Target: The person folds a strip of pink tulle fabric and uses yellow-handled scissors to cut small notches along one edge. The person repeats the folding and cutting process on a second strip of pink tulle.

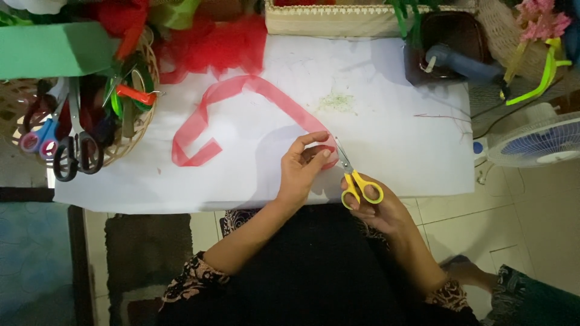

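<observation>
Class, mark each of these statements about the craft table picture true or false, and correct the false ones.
1. The right hand holds yellow-handled scissors. True.
2. The left hand pinches a blue ribbon. False: the ribbon is red.
3. The ribbon lies on a white table. True.
4. The woven basket of scissors stands at the right of the table. False: it is at the left.
5. A fan stands beside the table's right edge. True.

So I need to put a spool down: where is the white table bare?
Bare: the white table right of the scissors, and its near-left corner below the ribbon. Crowded: the wicker basket and far edge.
</observation>
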